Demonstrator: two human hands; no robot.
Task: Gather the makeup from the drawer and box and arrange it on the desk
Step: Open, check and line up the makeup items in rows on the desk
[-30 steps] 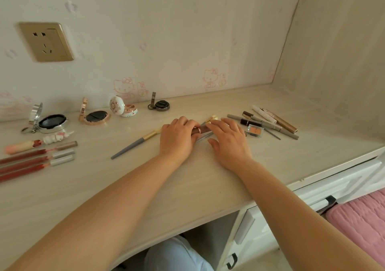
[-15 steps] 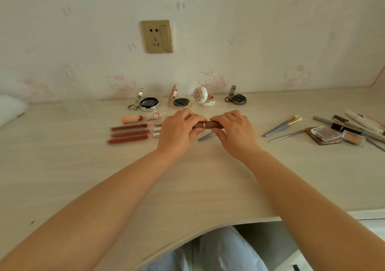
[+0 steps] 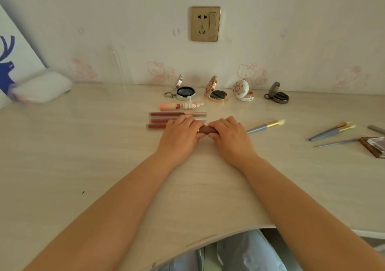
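Both hands hold one brown tube [image 3: 206, 129] low over the desk [image 3: 104, 166], just at 5 o'clock of the lip-gloss row: the left hand [image 3: 179, 134] curls round its left end and the right hand [image 3: 228, 134] round its right end. To land it well I would keep it level and parallel to the glosses, set it down just below the lowest one with ends lined up, and let go with both hands together so it does not roll. Counted: four open compacts [image 3: 216, 90] at 12 o'clock, three lip glosses [image 3: 162, 114] plus one pink-capped tube [image 3: 179, 106], and four brushes [image 3: 264, 125] and a palette [image 3: 373, 145] toward 3 o'clock.
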